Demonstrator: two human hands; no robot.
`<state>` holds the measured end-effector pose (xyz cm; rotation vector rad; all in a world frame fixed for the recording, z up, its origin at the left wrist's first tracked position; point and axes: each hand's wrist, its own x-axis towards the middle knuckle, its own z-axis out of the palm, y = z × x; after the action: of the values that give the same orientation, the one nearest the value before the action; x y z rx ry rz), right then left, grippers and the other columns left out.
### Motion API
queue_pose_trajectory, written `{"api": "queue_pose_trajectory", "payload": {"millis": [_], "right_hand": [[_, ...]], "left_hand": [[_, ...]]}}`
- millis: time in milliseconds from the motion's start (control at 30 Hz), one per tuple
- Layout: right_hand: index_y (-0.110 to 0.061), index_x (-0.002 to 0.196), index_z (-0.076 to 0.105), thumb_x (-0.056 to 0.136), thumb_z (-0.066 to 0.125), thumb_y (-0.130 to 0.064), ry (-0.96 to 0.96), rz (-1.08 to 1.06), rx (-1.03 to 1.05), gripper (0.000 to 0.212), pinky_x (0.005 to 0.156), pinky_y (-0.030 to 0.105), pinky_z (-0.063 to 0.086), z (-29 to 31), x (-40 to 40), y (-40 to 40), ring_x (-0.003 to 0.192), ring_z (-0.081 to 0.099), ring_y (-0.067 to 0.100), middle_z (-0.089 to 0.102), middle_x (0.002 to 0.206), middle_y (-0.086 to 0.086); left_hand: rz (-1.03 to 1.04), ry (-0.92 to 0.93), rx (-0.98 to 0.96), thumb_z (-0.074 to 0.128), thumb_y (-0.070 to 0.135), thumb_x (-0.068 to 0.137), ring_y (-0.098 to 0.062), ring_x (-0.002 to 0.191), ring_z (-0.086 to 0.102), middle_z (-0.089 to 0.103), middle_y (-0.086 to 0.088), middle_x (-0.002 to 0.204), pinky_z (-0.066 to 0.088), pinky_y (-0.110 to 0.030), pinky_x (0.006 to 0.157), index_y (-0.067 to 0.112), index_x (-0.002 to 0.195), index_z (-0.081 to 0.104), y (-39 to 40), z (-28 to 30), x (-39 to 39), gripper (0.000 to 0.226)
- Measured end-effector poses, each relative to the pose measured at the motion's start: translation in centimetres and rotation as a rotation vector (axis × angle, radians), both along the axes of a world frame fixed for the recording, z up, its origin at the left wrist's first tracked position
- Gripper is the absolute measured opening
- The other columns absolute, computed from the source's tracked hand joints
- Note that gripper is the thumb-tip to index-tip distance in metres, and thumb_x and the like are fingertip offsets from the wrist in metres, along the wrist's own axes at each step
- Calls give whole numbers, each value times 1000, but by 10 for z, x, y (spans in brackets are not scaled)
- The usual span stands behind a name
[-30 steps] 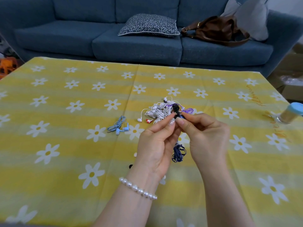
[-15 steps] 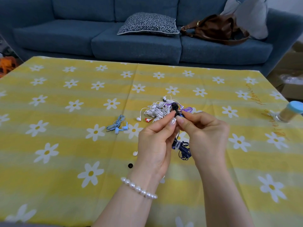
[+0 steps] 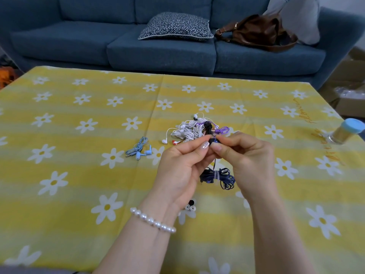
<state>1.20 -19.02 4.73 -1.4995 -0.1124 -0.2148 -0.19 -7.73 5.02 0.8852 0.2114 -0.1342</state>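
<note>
Navy-blue plastic is showing between the fingertips, where both hands are pinching the small earbud (image 3: 214, 142) of a dark blue earphone set, raised over the middle of the worktop (image 3: 69, 194). The left hand (image 3: 181, 167) is closing its grip on the bud from nine o'clock with thumb and forefinger. The right hand (image 3: 247, 155) is meeting it from three o'clock with the same pinch. One hand is probably steadying the housing while the other is working at its tip. Whether a silicone tip is going on or coming off, I cannot tell.

The cable is dropping straight down to a coiled bundle (image 3: 217, 176) between the wrists. It appears to be hanging clear of the cloth, and a pale band is binding it so the loose cord is not snagging on the fingers.

At six o'clock from the hands, just beside the left wrist, a few loose ear tips (image 3: 190, 206) are lying within easy reach, one black and two pale. At twelve o'clock, near the fingertips, a tangled pile of white earphones (image 3: 187, 132) is waiting, with a purple cable (image 3: 224, 130) running through it. A light blue earphone set (image 3: 141, 149) is lying apart at ten o'clock, seemingly put aside as dealt with. Far out at three o'clock, a blue-lidded jar (image 3: 346, 132) is sitting at the worktop's edge.
</note>
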Motion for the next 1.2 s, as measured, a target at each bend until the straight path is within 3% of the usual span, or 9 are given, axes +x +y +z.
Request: {"api": "queue_pose_trajectory", "payload": {"millis": [100,233,400,500,667,867,967,1100,1200], "right_hand": [[-10,69,68,67,70,11,30,24,-25,21,58,16,50,-2,1,-3,55,61,6,65,58,-7],[-6,77,71,70,71,4,91,-16,33,12,58,17,49,-3,0,1,53,61,9,68,63,1],[-12,78,71,75,67,0,137,-6,88,13,54,15,47,2,-3,7,49,56,6,68,58,-7],[-15,77,71,77,65,-1,139,27,117,16,53,15,46,3,-5,10,52,58,4,69,59,-7],[-18,72,75,64,68,-17,150,43,193,10,59,17,48,1,-5,15,62,62,8,70,64,-5],[-10,73,70,75,64,5,128,12,208,16,57,12,47,2,-6,16,56,62,2,69,59,-8],[-10,74,70,77,64,3,124,2,182,15,57,14,47,2,-5,17,56,61,4,68,58,-7],[-15,69,72,78,65,0,129,-7,167,19,56,17,45,-2,-3,17,57,58,9,67,59,-4],[-15,65,73,74,66,-6,157,11,211,15,55,19,44,-3,-3,17,55,54,12,64,57,0]], "left_hand": [[-39,19,36,46,-9,87,-10,60,67,70,-5,65,56,-20,70,3,85,66,2,0,1,23],[-39,38,6,48,-6,87,-10,60,67,70,-4,68,55,-20,69,4,85,68,6,0,2,22],[-40,47,-18,53,-2,83,-9,60,65,69,-3,66,57,-21,66,6,84,68,13,0,5,18],[-45,62,-26,60,2,71,-8,54,63,68,-2,62,56,-20,61,7,76,71,14,0,6,13],[-58,134,-154,62,7,62,-6,50,57,65,0,60,54,-18,56,7,71,70,11,-3,8,12],[-89,196,-346,59,5,64,-6,46,57,63,-2,59,53,-17,55,6,62,69,4,-3,6,10],[-73,163,-263,59,5,63,-6,47,58,64,-1,59,52,-15,54,8,61,71,6,-4,8,12],[-5,87,-15,63,7,60,-5,50,56,64,2,56,46,-15,50,12,59,71,8,-8,11,10],[-2,54,33,64,10,59,-7,56,57,65,0,60,45,-15,52,11,62,73,8,-10,11,10]]}}
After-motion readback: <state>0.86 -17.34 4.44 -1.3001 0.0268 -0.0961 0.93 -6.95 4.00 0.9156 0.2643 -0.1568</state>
